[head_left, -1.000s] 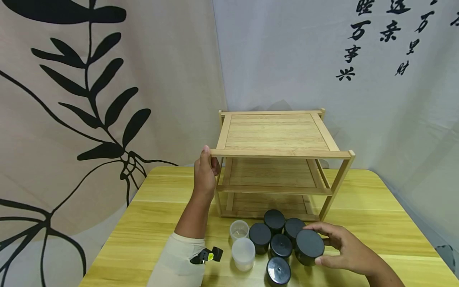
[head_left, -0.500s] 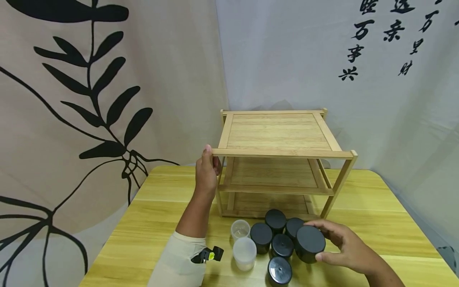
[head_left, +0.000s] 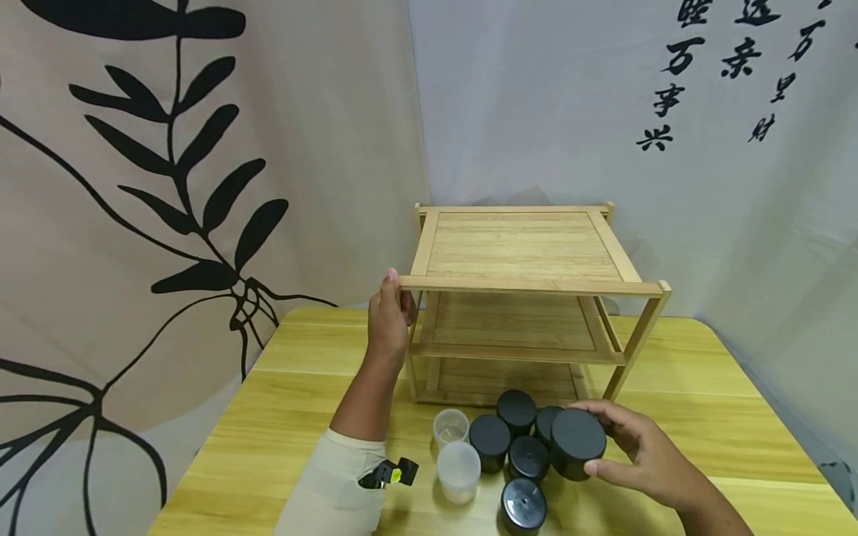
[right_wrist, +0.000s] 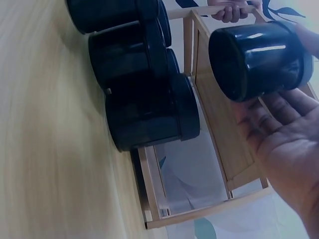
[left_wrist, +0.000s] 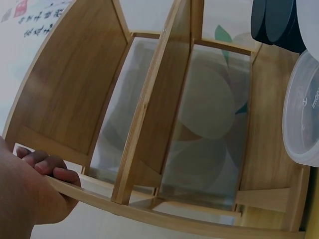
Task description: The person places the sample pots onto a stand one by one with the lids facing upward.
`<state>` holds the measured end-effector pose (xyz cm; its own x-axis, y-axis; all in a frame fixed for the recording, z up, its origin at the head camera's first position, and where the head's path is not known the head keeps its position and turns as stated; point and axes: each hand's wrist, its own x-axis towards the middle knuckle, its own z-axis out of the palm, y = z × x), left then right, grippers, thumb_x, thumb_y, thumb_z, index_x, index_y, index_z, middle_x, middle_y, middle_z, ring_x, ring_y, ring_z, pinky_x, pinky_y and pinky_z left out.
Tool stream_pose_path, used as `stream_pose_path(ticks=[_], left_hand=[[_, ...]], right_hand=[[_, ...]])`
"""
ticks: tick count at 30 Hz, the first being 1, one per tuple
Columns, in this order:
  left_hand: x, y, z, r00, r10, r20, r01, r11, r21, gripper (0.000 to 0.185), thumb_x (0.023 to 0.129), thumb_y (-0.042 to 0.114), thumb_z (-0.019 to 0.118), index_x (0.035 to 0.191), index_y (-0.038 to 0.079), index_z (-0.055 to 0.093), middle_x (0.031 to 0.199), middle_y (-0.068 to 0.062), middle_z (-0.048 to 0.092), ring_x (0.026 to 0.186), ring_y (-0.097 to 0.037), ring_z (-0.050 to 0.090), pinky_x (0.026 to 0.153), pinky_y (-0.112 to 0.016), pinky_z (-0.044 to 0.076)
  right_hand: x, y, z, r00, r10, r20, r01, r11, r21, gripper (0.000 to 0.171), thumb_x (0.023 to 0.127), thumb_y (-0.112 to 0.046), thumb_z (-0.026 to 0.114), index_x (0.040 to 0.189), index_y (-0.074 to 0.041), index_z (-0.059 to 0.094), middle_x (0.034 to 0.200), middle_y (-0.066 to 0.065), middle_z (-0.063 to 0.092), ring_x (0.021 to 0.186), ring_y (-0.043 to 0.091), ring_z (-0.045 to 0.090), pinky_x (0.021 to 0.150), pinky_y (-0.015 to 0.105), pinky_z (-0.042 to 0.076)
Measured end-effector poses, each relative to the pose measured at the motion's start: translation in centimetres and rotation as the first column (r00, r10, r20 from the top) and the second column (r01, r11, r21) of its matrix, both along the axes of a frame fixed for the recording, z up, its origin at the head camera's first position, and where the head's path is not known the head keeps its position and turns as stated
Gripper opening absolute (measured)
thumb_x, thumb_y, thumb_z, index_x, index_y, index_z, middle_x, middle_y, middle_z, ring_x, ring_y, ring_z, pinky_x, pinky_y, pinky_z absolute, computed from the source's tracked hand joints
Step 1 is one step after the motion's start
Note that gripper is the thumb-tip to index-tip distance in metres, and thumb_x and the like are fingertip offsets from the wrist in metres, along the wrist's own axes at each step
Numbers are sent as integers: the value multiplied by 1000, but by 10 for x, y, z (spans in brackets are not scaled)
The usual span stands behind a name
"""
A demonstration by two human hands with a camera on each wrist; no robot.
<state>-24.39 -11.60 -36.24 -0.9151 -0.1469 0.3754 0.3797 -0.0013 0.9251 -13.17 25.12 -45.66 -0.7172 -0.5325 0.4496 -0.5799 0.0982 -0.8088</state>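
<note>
Hanging in right hand (head_left: 643, 455), black jar (head_left: 578, 443)

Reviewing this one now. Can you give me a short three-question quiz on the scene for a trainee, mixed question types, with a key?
1. How many translucent round plastic cups stand on the yellowish wooden table?

2. True or false: the black cylindrical lidded jar in the right grip is off the table.

3. The left grip holds:
A. one of the cups
B. the light wooden three-tier rack
C. the table's edge

Key:
1. Two.
2. True; the right wrist view shows it held apart from the table.
3. B.
</note>
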Motion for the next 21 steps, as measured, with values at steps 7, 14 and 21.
stream_pose_path(ticks=[7, 14, 21], left_hand=[[0, -1, 0, 1000, 10, 19, -10, 1000, 3, 58, 116, 46, 26, 70, 13, 40, 61, 3, 35, 55, -12, 30, 54, -26, 27], [0, -2, 1, 1000, 11, 20, -11, 1000, 5, 58, 116, 47, 26, 70, 14, 40, 61, 2, 36, 55, -12, 30, 54, -26, 28], [0, -1, -1, 999, -1, 45, 0, 1000, 20, 58, 116, 46, 26, 70, 15, 40, 62, 3, 36, 57, -12, 32, 57, -26, 29]], right_hand=[[-1, -8, 2, 996, -84, 3, 84, 996, 12, 66, 86, 18, 76, 146, -3, 60, 137, -5, 72, 118, 9, 72, 99, 21, 56], [-3, -17, 9, 991, -134, -32, 134, 991, 2, 67, 84, 17, 78, 145, -5, 61, 129, -4, 74, 110, 10, 72, 96, 21, 56], [-6, -28, 19, 988, -131, -83, 127, 990, -55, 65, 83, 18, 78, 143, 1, 60, 123, -4, 75, 103, 10, 71, 91, 22, 57]])
